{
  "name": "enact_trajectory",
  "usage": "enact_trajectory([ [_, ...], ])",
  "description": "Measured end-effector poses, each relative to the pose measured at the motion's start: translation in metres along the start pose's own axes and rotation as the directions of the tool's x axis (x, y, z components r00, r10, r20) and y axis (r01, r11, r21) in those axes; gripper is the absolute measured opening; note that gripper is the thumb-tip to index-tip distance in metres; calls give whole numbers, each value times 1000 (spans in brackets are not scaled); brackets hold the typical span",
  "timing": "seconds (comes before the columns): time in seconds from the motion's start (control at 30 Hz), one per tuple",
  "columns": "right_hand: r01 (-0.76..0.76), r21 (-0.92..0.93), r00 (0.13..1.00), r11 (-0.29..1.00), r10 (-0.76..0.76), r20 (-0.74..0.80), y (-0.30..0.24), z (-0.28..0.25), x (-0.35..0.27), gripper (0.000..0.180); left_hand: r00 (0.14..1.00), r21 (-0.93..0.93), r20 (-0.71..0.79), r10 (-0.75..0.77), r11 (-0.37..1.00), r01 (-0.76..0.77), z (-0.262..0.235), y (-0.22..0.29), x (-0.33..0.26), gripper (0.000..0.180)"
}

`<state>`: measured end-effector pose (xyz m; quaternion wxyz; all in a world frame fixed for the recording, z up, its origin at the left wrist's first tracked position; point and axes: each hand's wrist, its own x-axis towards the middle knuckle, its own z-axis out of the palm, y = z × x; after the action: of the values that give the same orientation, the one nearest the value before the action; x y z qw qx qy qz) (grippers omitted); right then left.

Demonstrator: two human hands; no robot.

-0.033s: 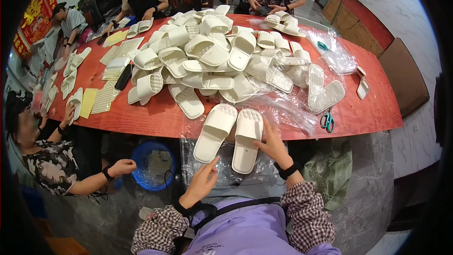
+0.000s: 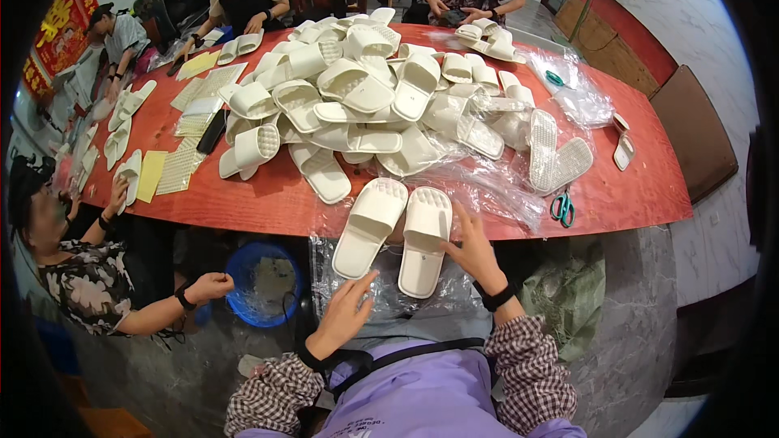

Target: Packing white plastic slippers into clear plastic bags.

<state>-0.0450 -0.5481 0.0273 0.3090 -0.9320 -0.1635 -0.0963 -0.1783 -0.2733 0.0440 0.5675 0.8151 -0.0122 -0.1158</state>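
Two cream-white slippers lie side by side at the near edge of the table, toes pointing away from me and heels over the edge. Just below the heel of the left slipper [image 2: 370, 229] is my left hand [image 2: 345, 316], fingers stretched out, holding nothing. My right hand [image 2: 473, 253] is beside the right slipper [image 2: 426, 239], with fingers apart and the thumb close to its edge; whether it touches I cannot tell. Behind the pair rises a big pile of similar slippers [image 2: 349, 89], with clear plastic film [image 2: 487, 186] along its right side.
The red wooden table [image 2: 633, 186] carries green-handled scissors [image 2: 562, 209] at right, upturned slipper soles [image 2: 560, 158], plastic bags [image 2: 576, 93] and yellow sheets [image 2: 152, 177] at left. A blue basin [image 2: 264, 284] stands on the floor. Several people sit around; one co-worker's hand [image 2: 213, 286] is near the basin.
My right hand has shifted slightly right, its thumb drawing back from the right slipper. My left hand has barely moved, and the slippers lie almost as before.
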Motion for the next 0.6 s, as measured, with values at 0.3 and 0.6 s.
enact_trajectory([
  [0.3, -256, -260, 934, 931, 307, 183, 5, -53, -96, 51, 920, 667, 168, 353, 647, -370, -19, -1, -35, 32],
  [0.6, -515, 530, 855, 673, 359, 375, 24, -70, -95, 35, 885, 688, 39, 464, 630, -360, -33, -3, -28, 15],
])
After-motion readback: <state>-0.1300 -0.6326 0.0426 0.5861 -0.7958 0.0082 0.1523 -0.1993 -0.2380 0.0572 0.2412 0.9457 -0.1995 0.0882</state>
